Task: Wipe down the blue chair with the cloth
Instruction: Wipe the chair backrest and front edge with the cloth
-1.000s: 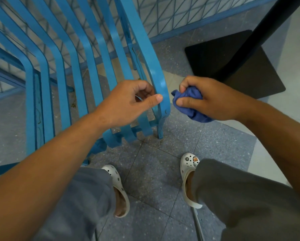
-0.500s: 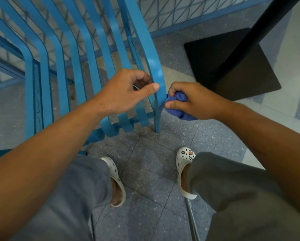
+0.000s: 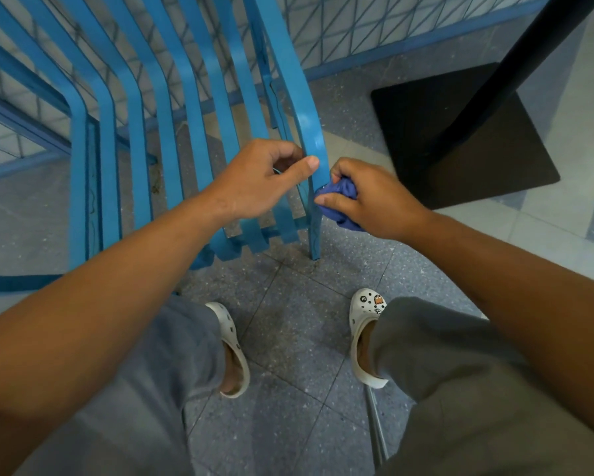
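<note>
Now, at the left, the blue chair (image 3: 199,108) is standing on the floor (image 3: 288,324) with its slats running toward the person. The left hand (image 3: 254,180) is gripping the rightmost slat (image 3: 306,132), fingers curled behind it and thumb pressing its front edge. Just right of that slat, the right hand (image 3: 367,201) is bunching the cloth (image 3: 337,201), fingers and thumb pinching it. A second ago the cloth was hanging clear of the frame; it is now touching the slat's outer edge, so wiping of this edge is likely beginning.
</note>
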A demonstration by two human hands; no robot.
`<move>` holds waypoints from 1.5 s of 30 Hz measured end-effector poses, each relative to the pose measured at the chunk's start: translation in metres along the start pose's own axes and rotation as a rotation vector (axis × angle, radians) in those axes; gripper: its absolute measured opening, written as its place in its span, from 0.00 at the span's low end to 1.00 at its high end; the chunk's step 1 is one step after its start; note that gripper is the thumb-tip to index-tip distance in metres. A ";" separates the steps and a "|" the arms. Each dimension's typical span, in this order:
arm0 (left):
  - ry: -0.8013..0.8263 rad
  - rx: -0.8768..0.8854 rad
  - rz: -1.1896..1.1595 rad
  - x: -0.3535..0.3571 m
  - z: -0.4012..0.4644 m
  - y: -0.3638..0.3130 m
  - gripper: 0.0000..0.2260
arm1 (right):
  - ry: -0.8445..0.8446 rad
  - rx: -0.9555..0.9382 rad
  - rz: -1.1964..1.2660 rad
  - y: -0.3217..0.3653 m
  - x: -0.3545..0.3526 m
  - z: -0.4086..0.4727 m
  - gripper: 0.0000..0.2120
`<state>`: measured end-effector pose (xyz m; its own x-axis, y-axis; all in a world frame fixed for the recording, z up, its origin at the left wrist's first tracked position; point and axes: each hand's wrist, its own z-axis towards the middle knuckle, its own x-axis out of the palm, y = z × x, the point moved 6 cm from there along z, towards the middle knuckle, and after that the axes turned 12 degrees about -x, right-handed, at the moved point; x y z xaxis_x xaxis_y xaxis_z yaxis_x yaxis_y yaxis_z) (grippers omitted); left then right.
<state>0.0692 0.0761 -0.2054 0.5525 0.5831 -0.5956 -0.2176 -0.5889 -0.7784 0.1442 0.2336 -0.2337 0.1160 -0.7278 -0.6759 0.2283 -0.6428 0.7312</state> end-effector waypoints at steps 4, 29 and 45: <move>0.029 -0.008 0.009 0.009 -0.004 0.000 0.11 | 0.113 0.037 -0.107 -0.008 0.008 -0.004 0.14; 0.029 0.042 0.199 0.017 -0.004 0.022 0.09 | 0.180 0.010 -0.169 -0.012 -0.001 0.006 0.17; 0.027 0.066 0.223 0.013 -0.004 0.015 0.14 | 0.177 0.054 -0.217 -0.021 0.013 0.011 0.20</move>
<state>0.0764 0.0726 -0.2237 0.5058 0.4269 -0.7496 -0.3882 -0.6633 -0.6398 0.1306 0.2350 -0.2571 0.2377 -0.5216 -0.8194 0.2151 -0.7943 0.5681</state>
